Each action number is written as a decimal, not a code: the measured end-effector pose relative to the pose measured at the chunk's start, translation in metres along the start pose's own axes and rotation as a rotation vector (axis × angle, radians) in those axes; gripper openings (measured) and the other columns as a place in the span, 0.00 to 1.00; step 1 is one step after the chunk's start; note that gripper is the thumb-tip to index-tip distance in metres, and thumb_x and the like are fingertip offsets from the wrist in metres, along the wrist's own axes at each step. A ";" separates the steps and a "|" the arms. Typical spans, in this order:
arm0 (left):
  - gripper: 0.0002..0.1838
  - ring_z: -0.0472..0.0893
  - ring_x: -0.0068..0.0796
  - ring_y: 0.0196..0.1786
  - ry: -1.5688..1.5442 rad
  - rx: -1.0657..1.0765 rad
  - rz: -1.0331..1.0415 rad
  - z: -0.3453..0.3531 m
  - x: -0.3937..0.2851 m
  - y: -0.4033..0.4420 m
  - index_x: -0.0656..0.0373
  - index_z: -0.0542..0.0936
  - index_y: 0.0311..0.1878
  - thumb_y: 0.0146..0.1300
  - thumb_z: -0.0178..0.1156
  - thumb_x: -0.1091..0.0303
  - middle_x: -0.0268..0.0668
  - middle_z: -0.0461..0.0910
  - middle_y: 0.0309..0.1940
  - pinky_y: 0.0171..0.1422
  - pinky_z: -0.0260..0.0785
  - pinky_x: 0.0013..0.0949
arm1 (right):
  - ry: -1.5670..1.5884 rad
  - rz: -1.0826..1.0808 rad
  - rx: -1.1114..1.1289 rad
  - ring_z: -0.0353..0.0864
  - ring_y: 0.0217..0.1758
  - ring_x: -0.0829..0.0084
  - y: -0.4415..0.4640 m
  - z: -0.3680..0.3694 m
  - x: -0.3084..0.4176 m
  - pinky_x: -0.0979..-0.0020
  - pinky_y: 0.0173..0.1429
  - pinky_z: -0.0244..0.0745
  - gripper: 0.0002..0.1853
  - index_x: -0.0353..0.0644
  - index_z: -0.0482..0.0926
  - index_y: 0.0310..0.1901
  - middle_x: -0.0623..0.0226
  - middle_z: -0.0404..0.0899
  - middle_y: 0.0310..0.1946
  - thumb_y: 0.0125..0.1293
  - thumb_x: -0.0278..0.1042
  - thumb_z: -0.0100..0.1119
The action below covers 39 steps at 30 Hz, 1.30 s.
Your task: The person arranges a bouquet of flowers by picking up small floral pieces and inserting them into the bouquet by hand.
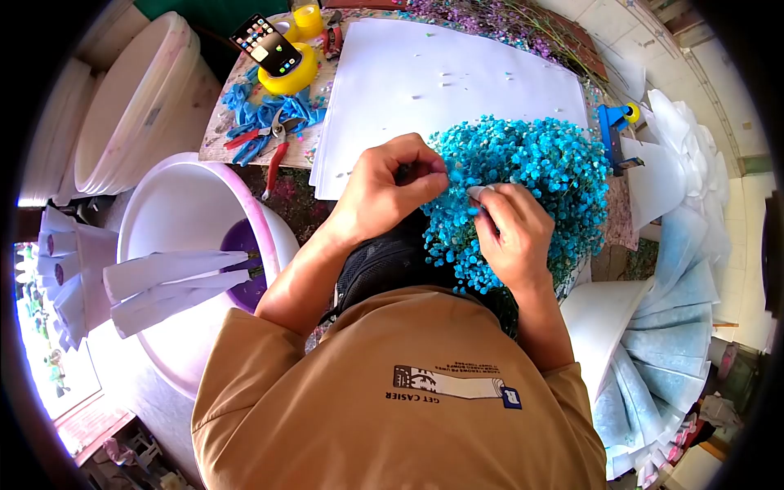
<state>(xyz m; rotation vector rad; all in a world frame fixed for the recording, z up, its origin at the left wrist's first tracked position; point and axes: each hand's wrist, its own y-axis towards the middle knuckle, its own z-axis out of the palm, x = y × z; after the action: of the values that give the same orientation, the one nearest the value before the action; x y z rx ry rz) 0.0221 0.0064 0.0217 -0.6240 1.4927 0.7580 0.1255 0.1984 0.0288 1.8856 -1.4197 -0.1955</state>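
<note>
A large bunch of blue baby's breath [531, 155] rests in front of me at the near edge of the white paper sheets [457, 73]. My left hand [394, 184] is at the left side of the bunch, thumb and fingertips pinched together; what lies between them is too small to make out. Over the front of the flowers, my right hand [516, 227] is closed with its fingers curled. Something small and pale shows at its fingertips, but I cannot tell what it is. The stems are mostly hidden below the blooms.
Red-handled pruning shears [278, 143] and blue gloves [245, 106] lie left, beside a phone [266, 45] leaning on a yellow tape roll [290, 75]. A blue tape dispenser [612, 135] sits right. White tubs [196, 184] and paper-wrapped bundles [175, 282] flank me. Purple flowers [514, 28] lie behind.
</note>
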 end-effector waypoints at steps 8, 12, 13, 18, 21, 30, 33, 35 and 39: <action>0.13 0.60 0.15 0.23 -0.545 0.073 -0.280 -0.014 -0.007 0.024 0.60 0.77 0.40 0.71 0.51 0.59 0.31 0.70 0.27 0.22 0.45 0.21 | -0.012 -0.051 -0.003 0.81 0.31 0.66 0.000 0.001 0.000 0.68 0.32 0.77 0.12 0.40 0.83 0.39 0.67 0.81 0.32 0.52 0.20 0.69; 0.14 0.70 0.18 0.28 0.020 0.176 -0.187 -0.012 0.002 0.051 0.64 0.83 0.42 0.67 0.62 0.61 0.30 0.76 0.26 0.28 0.60 0.25 | -0.018 -0.052 -0.002 0.80 0.30 0.66 0.001 0.001 0.002 0.68 0.32 0.76 0.12 0.40 0.83 0.39 0.68 0.80 0.31 0.51 0.20 0.69; 0.13 0.73 0.19 0.30 0.285 0.220 -0.047 -0.009 0.004 0.054 0.66 0.84 0.40 0.65 0.66 0.63 0.32 0.79 0.27 0.33 0.66 0.26 | -0.016 -0.055 -0.006 0.81 0.31 0.67 0.001 0.001 0.002 0.68 0.32 0.76 0.12 0.40 0.83 0.39 0.68 0.80 0.31 0.51 0.20 0.69; 0.11 0.75 0.19 0.31 0.410 0.236 -0.019 -0.007 0.009 0.056 0.67 0.84 0.39 0.63 0.67 0.66 0.32 0.79 0.27 0.35 0.68 0.26 | -0.026 -0.050 -0.006 0.81 0.30 0.67 0.001 0.002 0.001 0.69 0.32 0.76 0.11 0.41 0.83 0.39 0.68 0.79 0.30 0.52 0.20 0.68; 0.09 0.69 0.14 0.25 0.131 0.030 -0.080 -0.006 0.010 0.060 0.65 0.82 0.42 0.65 0.64 0.68 0.30 0.75 0.25 0.27 0.59 0.22 | -0.026 -0.051 -0.010 0.81 0.30 0.68 0.002 0.002 0.001 0.69 0.32 0.76 0.11 0.41 0.83 0.38 0.69 0.79 0.30 0.52 0.20 0.68; 0.11 0.74 0.17 0.34 0.287 0.263 -0.088 0.002 0.007 0.071 0.66 0.84 0.42 0.61 0.69 0.68 0.29 0.79 0.29 0.40 0.69 0.25 | -0.003 -0.006 0.041 0.82 0.32 0.62 0.002 -0.001 0.004 0.66 0.35 0.78 0.12 0.39 0.83 0.39 0.63 0.82 0.33 0.53 0.19 0.70; 0.10 0.74 0.17 0.34 0.287 0.226 -0.039 0.004 0.011 0.070 0.66 0.83 0.42 0.61 0.68 0.70 0.28 0.79 0.29 0.41 0.69 0.25 | 0.004 0.007 0.047 0.83 0.33 0.62 0.001 -0.003 0.004 0.65 0.36 0.79 0.12 0.39 0.83 0.40 0.63 0.82 0.33 0.53 0.18 0.70; 0.09 0.74 0.17 0.34 0.281 0.196 -0.018 0.005 0.012 0.069 0.65 0.83 0.42 0.62 0.67 0.71 0.28 0.78 0.29 0.41 0.69 0.25 | 0.018 0.009 0.043 0.82 0.33 0.61 0.001 -0.001 0.003 0.65 0.36 0.79 0.12 0.39 0.82 0.40 0.62 0.82 0.33 0.53 0.18 0.69; 0.06 0.73 0.17 0.35 0.178 0.127 0.062 0.007 0.022 0.071 0.65 0.79 0.43 0.67 0.60 0.72 0.29 0.76 0.32 0.40 0.67 0.24 | -0.001 0.003 0.070 0.83 0.33 0.64 0.001 -0.002 0.002 0.67 0.35 0.78 0.10 0.40 0.82 0.41 0.65 0.82 0.34 0.56 0.21 0.68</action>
<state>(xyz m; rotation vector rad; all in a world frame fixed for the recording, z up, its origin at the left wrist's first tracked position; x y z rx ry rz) -0.0293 0.0585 0.0063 -0.5628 1.7164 0.6617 0.1267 0.1974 0.0320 1.9395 -1.4467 -0.1468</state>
